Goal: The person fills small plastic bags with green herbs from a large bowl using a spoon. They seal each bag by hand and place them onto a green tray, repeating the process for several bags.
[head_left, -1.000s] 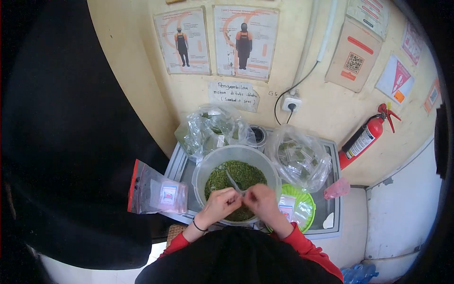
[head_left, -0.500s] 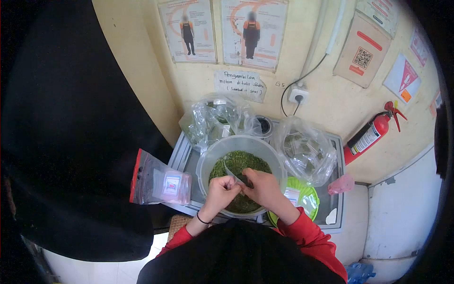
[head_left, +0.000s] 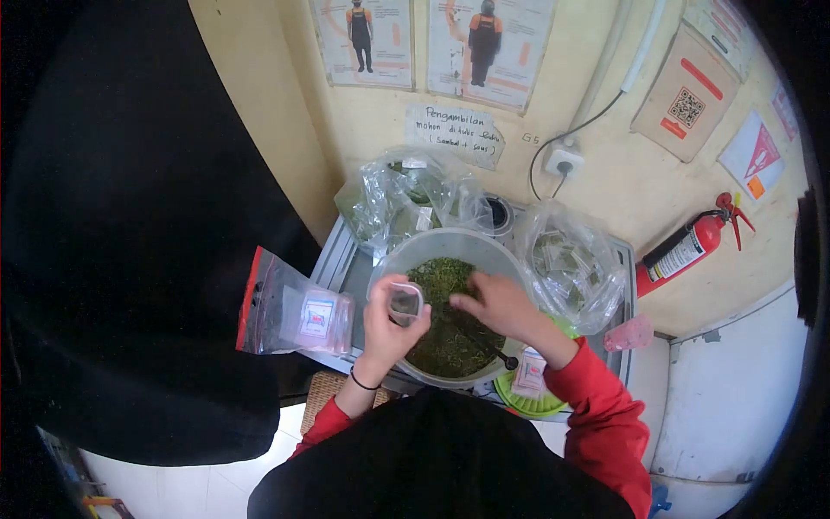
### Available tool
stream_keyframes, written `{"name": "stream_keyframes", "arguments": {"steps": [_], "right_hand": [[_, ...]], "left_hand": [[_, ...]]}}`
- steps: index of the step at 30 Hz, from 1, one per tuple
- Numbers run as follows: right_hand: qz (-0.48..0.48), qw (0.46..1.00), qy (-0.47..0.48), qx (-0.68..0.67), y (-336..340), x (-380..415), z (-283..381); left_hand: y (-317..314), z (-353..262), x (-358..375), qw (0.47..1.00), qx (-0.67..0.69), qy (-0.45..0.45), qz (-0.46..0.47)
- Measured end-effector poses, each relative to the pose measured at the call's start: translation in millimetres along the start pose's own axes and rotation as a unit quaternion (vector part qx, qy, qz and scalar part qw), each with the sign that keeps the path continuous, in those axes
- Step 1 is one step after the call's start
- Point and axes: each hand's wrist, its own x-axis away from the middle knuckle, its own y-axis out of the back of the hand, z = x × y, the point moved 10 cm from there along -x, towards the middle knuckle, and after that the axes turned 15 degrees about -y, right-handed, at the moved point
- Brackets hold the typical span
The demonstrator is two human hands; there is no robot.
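My left hand (head_left: pixel 391 329) is closed on a small clear plastic bag (head_left: pixel 406 303), its mouth spread into a rounded opening that faces up. It is held over the left side of a large whitish tub (head_left: pixel 393 259) of chopped green herbs (head_left: pixel 441 272). My right hand (head_left: pixel 506 304), slightly blurred, hovers over the tub's right side with thumb and fingers apart. Below it, a dark-handled utensil (head_left: pixel 493 348) lies in the tub, its handle end resting over the front right rim; its other end is hidden near the herbs.
Filled clear bags (head_left: pixel 415 195) stand behind the tub, with another clear bag (head_left: pixel 571 268) to its right. A zip bag (head_left: pixel 298 307) of small labelled packets lies left. At right are a green lid (head_left: pixel 540 402), a pink cup (head_left: pixel 629 332) and a fire extinguisher (head_left: pixel 692 251) on the wall.
My hands have come apart. The bag, earlier pinched between both, is now opened in my left hand, and my right hand has moved right, above the utensil. The view has shifted slightly.
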Motion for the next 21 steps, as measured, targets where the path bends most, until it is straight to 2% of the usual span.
{"name": "stream_keyframes", "arguments": {"steps": [2, 3, 5, 6, 8, 9, 12, 14, 17, 21], "right_hand": [[0.138, 0.967, 0.004, 0.215, -56, 2, -29], [0.148, 0.957, 0.024, 0.248, -62, 2, -28], [0.166, 0.932, 0.066, 0.314, -74, 6, -26], [0.117, 0.935, 0.090, 0.322, -69, 5, -18], [0.014, 0.932, 0.137, 0.335, -58, 10, 1], [0.052, 0.932, 0.153, 0.324, -64, 17, 2], [0.147, 0.923, 0.190, 0.300, -73, 44, 5], [0.185, 0.918, 0.191, 0.294, -65, 61, 3], [0.223, 0.935, 0.166, 0.218, -42, 62, 1], [0.284, 0.956, 0.069, 0.013, -32, 39, -21]], "left_hand": [[-1, 25, 11, 0.965, 0.203, 0.134, -0.096], [-3, 23, 9, 0.970, 0.202, 0.115, -0.076], [-9, 26, 8, 0.965, 0.211, 0.142, -0.064], [-12, 27, 9, 0.962, 0.215, 0.156, -0.057], [-13, 33, 11, 0.972, 0.194, 0.117, -0.061], [-11, 31, 7, 0.976, 0.183, 0.098, -0.065], [-9, 27, 3, 0.944, 0.287, 0.115, -0.111], [-14, 38, 13, 0.931, 0.311, 0.160, -0.104], [-17, 44, 19, 0.928, 0.305, 0.188, -0.097], [-12, 42, 16, 0.940, 0.283, 0.160, -0.099]]}}
